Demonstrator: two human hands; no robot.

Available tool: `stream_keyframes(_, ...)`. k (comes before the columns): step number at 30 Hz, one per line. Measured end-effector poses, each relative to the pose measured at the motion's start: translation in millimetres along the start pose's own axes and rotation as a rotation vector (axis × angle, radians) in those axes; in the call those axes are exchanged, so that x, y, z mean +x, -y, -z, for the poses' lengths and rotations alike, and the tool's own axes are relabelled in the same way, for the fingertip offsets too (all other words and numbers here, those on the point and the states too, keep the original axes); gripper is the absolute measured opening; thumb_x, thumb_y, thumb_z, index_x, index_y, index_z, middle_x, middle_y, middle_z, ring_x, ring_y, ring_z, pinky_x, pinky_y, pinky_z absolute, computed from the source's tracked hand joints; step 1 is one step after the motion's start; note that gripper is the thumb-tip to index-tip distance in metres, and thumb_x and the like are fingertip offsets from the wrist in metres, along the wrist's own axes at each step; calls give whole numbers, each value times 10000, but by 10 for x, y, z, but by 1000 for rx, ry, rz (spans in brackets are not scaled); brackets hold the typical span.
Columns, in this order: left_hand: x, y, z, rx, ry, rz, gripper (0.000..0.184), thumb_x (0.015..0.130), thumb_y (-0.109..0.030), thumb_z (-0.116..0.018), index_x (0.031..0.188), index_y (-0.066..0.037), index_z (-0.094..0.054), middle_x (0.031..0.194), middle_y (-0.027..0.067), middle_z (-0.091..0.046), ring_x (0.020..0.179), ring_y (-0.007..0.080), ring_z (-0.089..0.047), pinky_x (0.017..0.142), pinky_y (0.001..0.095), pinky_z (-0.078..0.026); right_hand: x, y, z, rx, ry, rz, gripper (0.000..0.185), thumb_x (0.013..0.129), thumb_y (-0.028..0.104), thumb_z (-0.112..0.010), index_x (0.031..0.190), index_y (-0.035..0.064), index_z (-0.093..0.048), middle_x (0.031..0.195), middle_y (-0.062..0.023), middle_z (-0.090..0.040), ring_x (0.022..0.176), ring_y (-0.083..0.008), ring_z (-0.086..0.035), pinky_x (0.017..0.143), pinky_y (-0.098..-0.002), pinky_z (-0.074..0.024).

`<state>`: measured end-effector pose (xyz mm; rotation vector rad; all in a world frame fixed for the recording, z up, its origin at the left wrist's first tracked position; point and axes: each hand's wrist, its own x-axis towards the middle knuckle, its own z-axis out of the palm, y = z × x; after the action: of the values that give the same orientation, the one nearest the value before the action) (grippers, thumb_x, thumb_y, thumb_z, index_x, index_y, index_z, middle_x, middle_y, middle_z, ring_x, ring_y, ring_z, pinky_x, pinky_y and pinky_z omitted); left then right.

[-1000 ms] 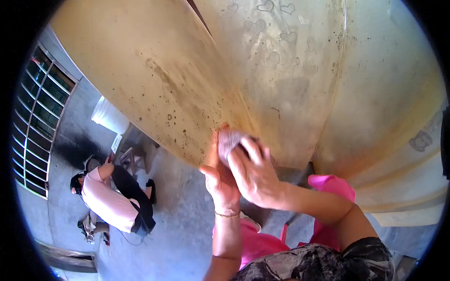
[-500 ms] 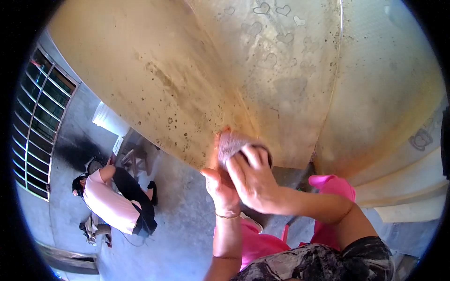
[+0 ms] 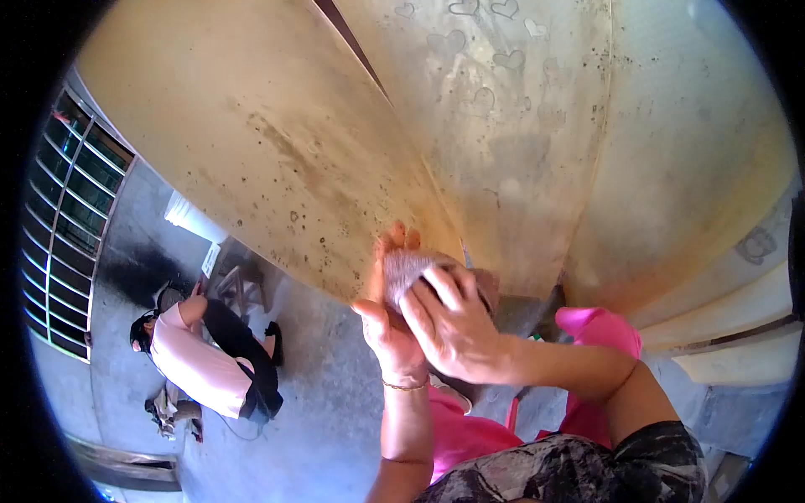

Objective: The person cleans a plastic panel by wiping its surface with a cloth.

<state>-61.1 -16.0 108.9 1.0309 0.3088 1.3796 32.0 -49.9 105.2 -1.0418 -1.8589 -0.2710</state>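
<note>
Right hand (image 3: 457, 331), its fingers bent and slightly spread, grips a greyish-purple pad (image 3: 406, 272) over the left hand (image 3: 392, 339), which lies palm up, fingers nearly straight, thumb apart. The pad sits between them, by the stained sheet's (image 3: 251, 159) near edge.

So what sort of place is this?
Possibly a plain home workroom or small workshop, though I can't be sure: it has a bare grey floor, a barred window and a white bucket.
</note>
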Motion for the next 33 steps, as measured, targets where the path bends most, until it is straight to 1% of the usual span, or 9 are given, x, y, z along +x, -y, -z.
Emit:
stream_keyframes(2, -1, 2, -21, 102, 21, -14, 900, 914, -692, -329, 1476, 9, -266, 1540, 169, -265, 1415, 291, -269, 1168, 435, -202, 110, -112, 43, -74, 1, -66, 459, 845, 228, -516, 1180, -86, -519, 1170, -204, -570, 1150, -343, -457, 897, -506, -358)
stream_keyframes(5, -69, 16, -62, 122, 1, 25, 892, 917, -687, -331, 1480, 2, -263, 1543, 161, -262, 1412, 265, -281, 1170, 413, -197, 136, -135, 98, -93, -36, -91, 437, 833, 204, -522, 1167, -79, -528, 1144, -202, -575, 1106, -344, -479, 887, -504, -365)
stream_keyframes(8, -24, 40, -14, 87, 23, -32, 893, 916, -677, -330, 1490, 0, -223, 1562, 165, -198, 1437, 331, -201, 1176, 466, -173, -43, 59, 50, -18, 48, -83, 413, 838, 207, -524, 1136, -77, -546, 1094, -211, -581, 1081, -335, -488, 862, -515, -380)
stream_keyframes(9, -34, 30, -37, 19, -10, -30, 899, 915, -678, -326, 1490, 4, -217, 1560, 169, -204, 1435, 368, -187, 1173, 495, -168, -94, 88, -20, 4, -7, -16, 453, 756, 194, -568, 1106, -91, -530, 1058, -214, -575, 1016, -366, -491, 836, -543, -372)
stream_keyframes(15, -16, -3, -153, 91, -65, -10, 1027, 844, -733, -427, 1451, 77, -256, 1521, 199, -278, 1406, 329, -274, 1158, 450, -233, 20, -143, 6, -43, -31, -84, 502, 757, 135, -587, 1186, -98, -471, 1119, -224, -550, 1072, -394, -465, 869, -532, -359)
stream_keyframes(17, -25, 16, -49, 77, 94, -9, 904, 912, -685, -316, 1488, 5, -221, 1554, 174, -218, 1430, 283, -241, 1174, 421, -204, -4, -60, 11, 10, -14, -107, 484, 761, 143, -582, 1166, -104, -483, 1105, -232, -555, 1079, -399, -462, 869, -537, -358)
stream_keyframes(18, -19, 33, -1, 110, 29, -32, 900, 915, -683, -307, 1490, 4, -216, 1551, 176, -226, 1427, 290, -247, 1172, 429, -210, -53, 9, -12, 23, -17, -99, 469, 765, 143, -578, 1153, -105, -491, 1097, -235, -558, 1084, -402, -460, 866, -539, -359)
stream_keyframes(25, -47, -12, -136, 107, 29, 3, 906, 911, -693, -323, 1484, 5, -245, 1530, 169, -286, 1418, 271, -271, 1169, 424, -205, 105, -147, 25, -49, -58, -155, 528, 773, 170, -588, 1214, -97, -475, 1130, -236, -554, 1117, -405, -448, 873, -526, -358)
stream_keyframes(33, -31, 52, -37, 104, 14, -24, 948, 895, -711, -313, 1487, 22, -204, 1549, 181, -233, 1422, 292, -254, 1179, 435, -180, -62, -48, -5, -7, -14, -104, 470, 780, 160, -574, 1181, -77, -514, 1136, -208, -572, 1122, -383, -462, 886, -526, -352)
